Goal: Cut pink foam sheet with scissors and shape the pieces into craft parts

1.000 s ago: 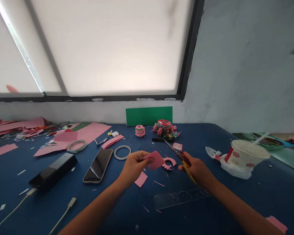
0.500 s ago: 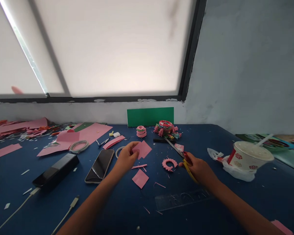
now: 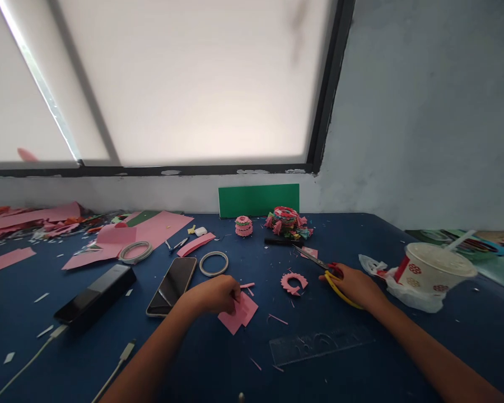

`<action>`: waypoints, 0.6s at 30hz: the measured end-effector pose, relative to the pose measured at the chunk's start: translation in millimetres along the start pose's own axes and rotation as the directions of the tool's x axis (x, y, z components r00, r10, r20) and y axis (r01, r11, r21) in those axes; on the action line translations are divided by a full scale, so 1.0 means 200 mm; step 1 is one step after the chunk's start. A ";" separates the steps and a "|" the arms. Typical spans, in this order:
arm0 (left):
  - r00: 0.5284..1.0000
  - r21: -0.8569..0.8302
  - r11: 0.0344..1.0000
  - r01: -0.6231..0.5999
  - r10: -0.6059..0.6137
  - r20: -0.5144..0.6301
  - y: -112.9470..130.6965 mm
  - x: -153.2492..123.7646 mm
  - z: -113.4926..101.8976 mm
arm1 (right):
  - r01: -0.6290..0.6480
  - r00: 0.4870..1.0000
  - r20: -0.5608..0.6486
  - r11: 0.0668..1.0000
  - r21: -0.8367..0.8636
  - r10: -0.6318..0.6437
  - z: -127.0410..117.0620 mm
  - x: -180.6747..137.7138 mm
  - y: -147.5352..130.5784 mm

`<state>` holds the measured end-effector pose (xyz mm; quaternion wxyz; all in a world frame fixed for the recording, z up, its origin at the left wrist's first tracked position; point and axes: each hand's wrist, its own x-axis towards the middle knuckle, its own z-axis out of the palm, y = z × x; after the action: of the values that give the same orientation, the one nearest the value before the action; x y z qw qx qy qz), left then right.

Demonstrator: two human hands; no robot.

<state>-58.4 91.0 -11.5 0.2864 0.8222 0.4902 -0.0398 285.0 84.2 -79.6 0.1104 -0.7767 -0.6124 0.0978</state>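
Lying left on the blue table (image 3: 201, 364): a phone (image 3: 172, 286) close by the left wrist, its far end slanting rightward; a black box (image 3: 96, 294), a pale coil (image 3: 130, 261) and pink sheets (image 3: 163, 228) occupied the ground beyond.
Far edge: a green panel (image 3: 259, 200) stood upright near the wall, behind a pink stacked roll (image 3: 243, 228) and a multicoloured paper piece (image 3: 289, 222).
Right side: a lidded cup (image 3: 430, 271) with a straw sat in a white plastic bag (image 3: 415, 298), well apart from the work.
Between the hands: a notched pink ring (image 3: 286, 282) lay flat, while a clear ruler (image 3: 319, 345) occupied the nearer surface.
Pink squares (image 3: 248, 311): these lay overlapped near table centre, partly hidden by fingers; one corner pointed toward the viewer, and neither sheet was clearly longer one way.
Left hand (image 3: 219, 294): fingers were bent downward and bunched at the squares; whether they gripped paper could not be told.
Right hand (image 3: 357, 286): fingers were wrapped around the handles of the scissors (image 3: 320, 261).
Scissors' long axis: oblique, from near right to far left; the blades appeared together, their tips directed at a black bar (image 3: 279, 242), contact being unclear.
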 end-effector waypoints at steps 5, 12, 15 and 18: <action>0.997 0.000 0.998 -0.070 0.070 -0.018 0.02 0.03 0.06 | 0.004 1.000 0.008 1.000 -0.013 -0.003 0.00 0.00 0.01; 0.994 -0.055 0.993 -0.102 0.103 0.023 -0.01 0.06 0.02 | 0.063 0.998 -0.023 0.998 0.008 -0.063 0.02 0.03 0.04; 0.993 -0.082 0.989 -0.119 0.120 0.000 -0.02 0.03 -0.05 | 0.123 0.991 -0.049 0.992 0.027 -0.121 0.04 0.05 0.07; 0.990 -0.094 0.989 -0.117 0.109 -0.086 -0.06 -0.01 -0.12 | 0.170 0.982 -0.085 0.985 0.034 -0.167 0.05 0.06 0.10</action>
<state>-74.6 105.0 4.8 0.3084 0.8344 0.4555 0.0342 304.2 91.7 -95.6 0.1592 -0.7230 -0.6687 0.0690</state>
